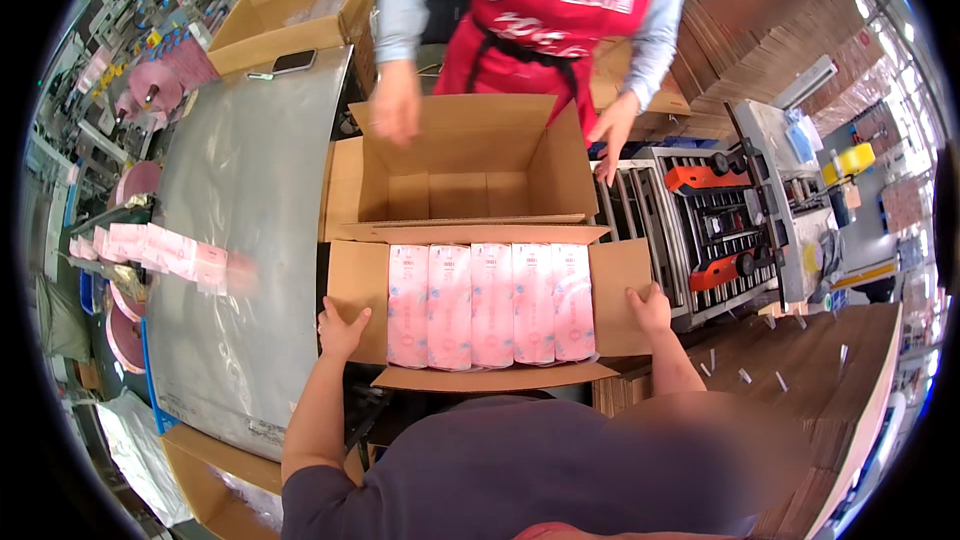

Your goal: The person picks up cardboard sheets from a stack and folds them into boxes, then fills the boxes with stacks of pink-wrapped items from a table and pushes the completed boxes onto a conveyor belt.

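Note:
In front of me an open cardboard box [500, 377] holds a row of several pink wrapped packs [491, 305], standing side by side. Its flaps are folded outward. My left hand [343, 330] grips the outer edge of the left flap [358, 285], thumb on top, fingers partly hidden below. On the other side, my right hand [652, 310] holds the right flap [619, 292] by its edge. Directly beyond stands a second open cardboard box [460, 195], with no contents visible. A co-worker in a red apron [530, 35] has both hands near that box.
A metal table [240, 190] lies to the left, carrying a line of pink packs [170, 252] and a phone [295, 61]. At right is a roller conveyor [645, 230] with an orange-sided machine [715, 225]. Flattened cardboard stacks [810, 380] stand at lower right.

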`<control>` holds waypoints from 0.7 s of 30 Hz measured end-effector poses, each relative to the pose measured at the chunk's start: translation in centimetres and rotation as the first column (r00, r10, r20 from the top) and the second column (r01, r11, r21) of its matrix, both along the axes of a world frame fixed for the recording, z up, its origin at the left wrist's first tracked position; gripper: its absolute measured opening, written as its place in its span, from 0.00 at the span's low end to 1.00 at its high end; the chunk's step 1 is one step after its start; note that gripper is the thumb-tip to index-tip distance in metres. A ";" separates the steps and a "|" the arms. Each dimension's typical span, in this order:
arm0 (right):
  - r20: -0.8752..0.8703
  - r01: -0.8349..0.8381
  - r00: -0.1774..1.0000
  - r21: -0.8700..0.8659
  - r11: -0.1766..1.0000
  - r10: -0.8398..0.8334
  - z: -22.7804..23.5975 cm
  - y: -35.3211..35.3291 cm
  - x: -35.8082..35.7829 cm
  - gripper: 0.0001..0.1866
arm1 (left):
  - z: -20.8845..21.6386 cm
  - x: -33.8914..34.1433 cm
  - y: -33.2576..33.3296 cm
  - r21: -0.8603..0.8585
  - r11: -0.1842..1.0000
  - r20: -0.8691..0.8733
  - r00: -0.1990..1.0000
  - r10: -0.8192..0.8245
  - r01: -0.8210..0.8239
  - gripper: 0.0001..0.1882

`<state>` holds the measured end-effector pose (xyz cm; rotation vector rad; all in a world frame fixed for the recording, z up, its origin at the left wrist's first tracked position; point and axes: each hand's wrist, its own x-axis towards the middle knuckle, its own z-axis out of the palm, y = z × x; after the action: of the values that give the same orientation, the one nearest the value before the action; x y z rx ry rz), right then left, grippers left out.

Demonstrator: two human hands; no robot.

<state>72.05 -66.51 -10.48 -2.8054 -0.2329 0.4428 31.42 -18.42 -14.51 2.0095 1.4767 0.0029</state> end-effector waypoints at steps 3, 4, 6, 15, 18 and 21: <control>-0.148 -0.270 0.953 -0.022 0.963 0.264 7.0 3.7 -3.2 0.42 | 14.0 3.6 -1.9 -0.420 0.853 0.301 0.934 -0.193 0.311 0.58; -0.241 -0.349 0.913 -0.049 0.936 0.328 8.5 5.8 -4.4 0.43 | 16.8 4.6 -3.1 -0.559 0.688 0.459 0.864 -0.207 0.463 0.59; -0.418 -0.537 0.747 0.079 0.840 0.517 3.4 7.6 -6.5 0.47 | 15.3 4.7 -6.3 -0.155 0.605 0.374 0.613 -0.696 0.781 0.53; -0.275 -0.748 0.545 0.268 0.607 0.792 0.0 14.6 -5.0 0.27 | 8.7 12.8 -5.8 -0.096 0.566 -0.252 0.530 -0.810 0.819 0.64; 0.457 -0.619 0.751 0.234 0.750 0.477 8.0 18.6 -3.1 0.28 | 4.6 10.9 -6.1 0.121 0.823 -0.274 0.816 -0.509 0.555 0.72; 0.630 -0.481 0.715 0.130 0.867 0.302 4.0 17.7 -1.2 0.35 | -0.1 9.0 -5.8 0.057 0.928 0.031 0.929 -0.369 0.367 0.76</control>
<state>70.86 -48.76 -6.44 -2.4973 -0.9692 -0.3951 40.37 -24.27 -14.58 2.2853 1.0622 -0.0767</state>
